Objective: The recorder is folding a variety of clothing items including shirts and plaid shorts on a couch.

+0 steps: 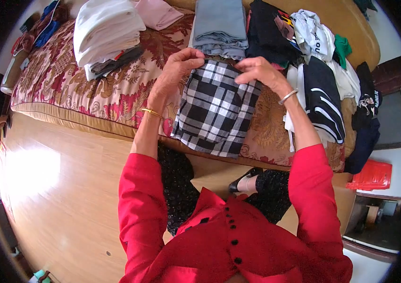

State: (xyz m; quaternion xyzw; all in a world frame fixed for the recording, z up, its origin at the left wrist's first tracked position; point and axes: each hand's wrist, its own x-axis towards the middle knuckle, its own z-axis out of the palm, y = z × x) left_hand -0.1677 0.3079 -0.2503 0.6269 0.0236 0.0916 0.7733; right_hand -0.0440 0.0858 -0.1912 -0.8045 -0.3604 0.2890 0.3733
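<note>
A folded black-and-white plaid garment (pixel 218 106) lies in front of me at the front edge of a floral-patterned seat cushion (pixel 115 95). My left hand (pixel 181 65) is at its far left corner, thumb against the cloth; whether the corner is pinched is unclear. Over the far right corner is my right hand (pixel 262 72), its thumb and fingers spread, with no cloth visibly gripped. Just beyond both hands sits a stack of folded grey-blue clothes (pixel 220 28).
Folded white clothes (pixel 106 32) are stacked at left, near a folded pink cloth (pixel 159 14). To the right lie a black printed garment (pixel 271 32), striped dark clothing (pixel 322 99) and a green cloth (pixel 342 49). Red plastic stools (pixel 372 175) stand past the cushion's right end.
</note>
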